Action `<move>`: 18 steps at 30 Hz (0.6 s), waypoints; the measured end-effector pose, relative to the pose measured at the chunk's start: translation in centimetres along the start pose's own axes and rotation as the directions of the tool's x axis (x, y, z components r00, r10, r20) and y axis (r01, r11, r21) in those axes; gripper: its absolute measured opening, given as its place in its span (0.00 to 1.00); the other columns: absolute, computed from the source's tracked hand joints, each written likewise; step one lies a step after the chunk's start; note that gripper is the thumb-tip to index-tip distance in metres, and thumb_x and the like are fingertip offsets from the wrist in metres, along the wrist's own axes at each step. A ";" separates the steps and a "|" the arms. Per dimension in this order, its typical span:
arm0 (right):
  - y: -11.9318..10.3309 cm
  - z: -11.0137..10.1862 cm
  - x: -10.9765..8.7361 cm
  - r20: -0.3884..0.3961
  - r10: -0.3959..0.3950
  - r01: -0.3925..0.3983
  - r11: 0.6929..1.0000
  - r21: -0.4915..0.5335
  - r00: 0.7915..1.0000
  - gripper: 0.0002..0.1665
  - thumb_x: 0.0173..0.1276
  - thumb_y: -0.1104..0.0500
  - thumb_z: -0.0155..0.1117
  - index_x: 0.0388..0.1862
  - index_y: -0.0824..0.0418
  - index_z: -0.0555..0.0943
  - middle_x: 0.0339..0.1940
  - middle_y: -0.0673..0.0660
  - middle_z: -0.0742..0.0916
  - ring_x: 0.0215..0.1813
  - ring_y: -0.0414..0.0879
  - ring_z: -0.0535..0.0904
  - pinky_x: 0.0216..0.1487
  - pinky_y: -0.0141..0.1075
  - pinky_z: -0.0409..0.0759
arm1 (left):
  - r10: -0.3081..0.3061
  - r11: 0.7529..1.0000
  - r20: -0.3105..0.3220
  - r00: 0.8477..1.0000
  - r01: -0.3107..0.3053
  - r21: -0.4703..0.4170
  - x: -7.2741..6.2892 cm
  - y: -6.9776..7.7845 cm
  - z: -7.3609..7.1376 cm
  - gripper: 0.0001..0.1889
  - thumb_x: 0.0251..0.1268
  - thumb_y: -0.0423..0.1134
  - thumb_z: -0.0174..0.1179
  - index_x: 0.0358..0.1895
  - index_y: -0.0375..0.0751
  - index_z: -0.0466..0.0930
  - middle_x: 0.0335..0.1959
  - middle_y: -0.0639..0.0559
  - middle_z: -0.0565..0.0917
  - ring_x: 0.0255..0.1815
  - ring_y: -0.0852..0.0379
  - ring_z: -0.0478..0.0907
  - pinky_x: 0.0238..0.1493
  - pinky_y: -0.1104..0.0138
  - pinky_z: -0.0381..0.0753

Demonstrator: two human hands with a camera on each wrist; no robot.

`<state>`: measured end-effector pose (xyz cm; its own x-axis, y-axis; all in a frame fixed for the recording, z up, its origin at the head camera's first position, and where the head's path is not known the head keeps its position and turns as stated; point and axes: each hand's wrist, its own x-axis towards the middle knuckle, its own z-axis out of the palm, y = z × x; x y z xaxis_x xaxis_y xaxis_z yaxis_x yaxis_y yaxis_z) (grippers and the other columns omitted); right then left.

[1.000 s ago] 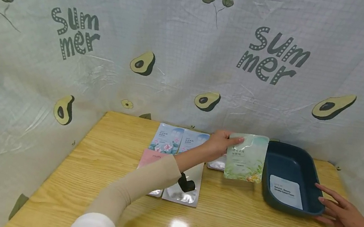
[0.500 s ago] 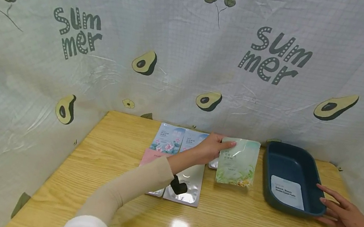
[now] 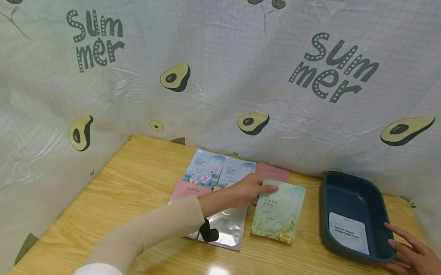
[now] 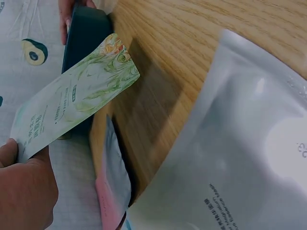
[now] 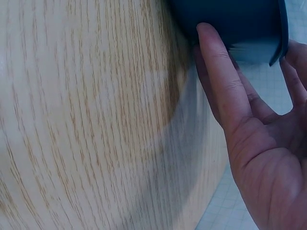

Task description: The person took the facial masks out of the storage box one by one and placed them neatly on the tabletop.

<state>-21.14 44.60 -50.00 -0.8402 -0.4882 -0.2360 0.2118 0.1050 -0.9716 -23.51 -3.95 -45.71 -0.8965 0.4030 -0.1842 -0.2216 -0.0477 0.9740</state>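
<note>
My left hand pinches a green face mask packet by its upper left corner, with the thumb on its printed front. In the left wrist view the packet hangs tilted above the wooden table. Against the near right corner of a dark blue bin, my right hand rests with fingers extended. One straight finger touches the bin's outer wall in the right wrist view. Inside the bin lies a white packet with dark print.
Two blue floral packets lie at the back. In front are a pink packet and a silver one, partly under my left arm. Another pink packet sits behind the green one. A patterned curtain borders the table's back.
My left hand has carried the green packet left and toward me, away from the bin, uncovering the pink packet behind it. My right hand has stayed at the bin.
</note>
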 end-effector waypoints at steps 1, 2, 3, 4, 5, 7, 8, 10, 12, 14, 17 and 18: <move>0.0 0.0 0.0 -0.009 0.004 -0.004 1.000 -0.008 1.000 0.30 0.86 0.62 0.43 0.72 0.29 0.68 0.54 0.38 0.82 0.51 0.47 0.87 0.50 0.47 0.86 | -0.014 1.000 -0.004 1.000 0.014 -0.005 0.0 -0.2 -0.1 0.13 0.77 0.36 0.58 0.51 0.30 0.85 0.38 0.44 0.90 0.25 0.62 0.80 0.29 0.70 0.77; 0.0 0.0 0.0 -0.019 0.008 -0.009 1.000 -0.022 1.000 0.29 0.86 0.62 0.43 0.72 0.29 0.68 0.53 0.38 0.82 0.51 0.47 0.87 0.50 0.46 0.86 | -0.025 1.000 -0.003 1.000 0.025 -0.016 0.0 -0.4 -0.2 0.13 0.77 0.36 0.58 0.51 0.30 0.86 0.39 0.42 0.90 0.28 0.61 0.83 0.32 0.69 0.80; 0.0 0.0 -0.1 -0.030 0.013 -0.014 0.999 -0.035 0.999 0.29 0.86 0.62 0.44 0.72 0.29 0.67 0.53 0.38 0.82 0.51 0.46 0.87 0.50 0.46 0.86 | -0.033 0.999 -0.002 0.999 0.033 -0.024 -0.1 -0.6 -0.2 0.13 0.76 0.36 0.59 0.51 0.29 0.86 0.41 0.41 0.90 0.32 0.59 0.86 0.35 0.67 0.83; 0.0 0.1 -0.1 -0.042 0.019 -0.021 0.999 -0.049 0.999 0.29 0.86 0.61 0.44 0.73 0.29 0.67 0.53 0.38 0.82 0.51 0.46 0.87 0.49 0.46 0.86 | -0.038 0.999 -0.001 0.999 0.038 -0.028 -0.1 -0.8 -0.3 0.13 0.76 0.36 0.59 0.51 0.29 0.86 0.42 0.40 0.90 0.35 0.57 0.87 0.38 0.65 0.85; 0.0 0.1 -0.1 -0.042 0.021 -0.023 0.998 -0.058 0.999 0.29 0.86 0.61 0.45 0.73 0.29 0.66 0.53 0.38 0.82 0.51 0.46 0.87 0.50 0.46 0.86 | -0.041 0.999 -0.001 0.999 0.041 -0.031 -0.2 -1.0 -0.3 0.13 0.76 0.36 0.59 0.51 0.28 0.86 0.44 0.39 0.89 0.39 0.55 0.88 0.41 0.63 0.87; 0.0 0.2 -0.1 -0.061 0.031 -0.035 0.997 -0.065 0.998 0.28 0.85 0.60 0.46 0.73 0.29 0.66 0.52 0.39 0.82 0.51 0.47 0.87 0.50 0.46 0.86 | -0.051 0.998 0.000 0.999 0.051 -0.025 -0.3 -1.3 -0.5 0.13 0.76 0.36 0.59 0.52 0.29 0.85 0.45 0.38 0.89 0.43 0.53 0.88 0.45 0.61 0.87; 0.0 0.2 -0.1 -0.061 0.030 -0.034 0.997 -0.069 0.998 0.28 0.85 0.60 0.46 0.73 0.29 0.66 0.53 0.39 0.82 0.51 0.47 0.87 0.50 0.46 0.86 | -0.056 0.998 -0.002 0.998 0.056 -0.018 -0.3 -1.5 -0.6 0.13 0.76 0.36 0.59 0.52 0.28 0.86 0.45 0.38 0.89 0.43 0.52 0.88 0.45 0.62 0.87; 0.0 0.2 -0.1 -0.052 0.027 -0.030 0.998 -0.055 0.998 0.28 0.85 0.60 0.46 0.74 0.29 0.66 0.53 0.40 0.82 0.51 0.47 0.87 0.50 0.47 0.86 | -0.069 0.998 -0.010 0.998 0.069 -0.008 -0.4 -1.8 -0.7 0.13 0.76 0.36 0.59 0.51 0.29 0.86 0.44 0.39 0.89 0.41 0.54 0.88 0.42 0.64 0.87; -0.1 0.2 -0.1 -0.056 0.027 -0.030 0.999 -0.045 0.998 0.28 0.85 0.60 0.46 0.73 0.30 0.67 0.52 0.40 0.83 0.51 0.47 0.87 0.50 0.46 0.86 | -0.087 0.996 -0.017 0.996 0.087 0.001 -0.4 -2.2 -0.9 0.12 0.75 0.37 0.60 0.50 0.30 0.87 0.43 0.40 0.90 0.37 0.57 0.88 0.39 0.67 0.85; -0.1 0.2 0.0 -0.055 0.028 -0.030 0.999 -0.044 0.998 0.28 0.85 0.60 0.46 0.73 0.30 0.67 0.52 0.40 0.82 0.50 0.47 0.87 0.49 0.46 0.86 | -0.102 0.995 -0.015 0.995 0.102 -0.008 -0.3 -2.6 -1.0 0.12 0.75 0.36 0.61 0.50 0.30 0.87 0.42 0.41 0.90 0.36 0.59 0.87 0.38 0.67 0.85; -0.1 0.2 0.0 -0.049 0.030 -0.032 0.999 -0.035 0.998 0.28 0.85 0.60 0.46 0.72 0.29 0.68 0.52 0.39 0.82 0.50 0.48 0.87 0.50 0.46 0.86 | -0.119 0.993 0.009 0.993 0.119 -0.011 0.0 -3.0 -1.3 0.12 0.74 0.36 0.62 0.49 0.30 0.87 0.43 0.42 0.90 0.38 0.58 0.87 0.43 0.64 0.86; -0.1 0.2 0.1 -0.050 0.032 -0.033 0.999 -0.030 0.998 0.28 0.85 0.60 0.46 0.72 0.29 0.68 0.52 0.39 0.82 0.50 0.48 0.87 0.50 0.46 0.86 | -0.125 0.992 0.026 0.992 0.126 -0.011 0.1 -3.0 -1.4 0.12 0.74 0.36 0.62 0.50 0.29 0.87 0.43 0.42 0.90 0.39 0.57 0.87 0.45 0.63 0.86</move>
<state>-21.13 44.41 -49.90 -0.8570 -0.4406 -0.2672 0.2248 0.1469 -0.9633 -23.44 -5.06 -48.85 -0.8513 0.4296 -0.3013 -0.3367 -0.0069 0.9416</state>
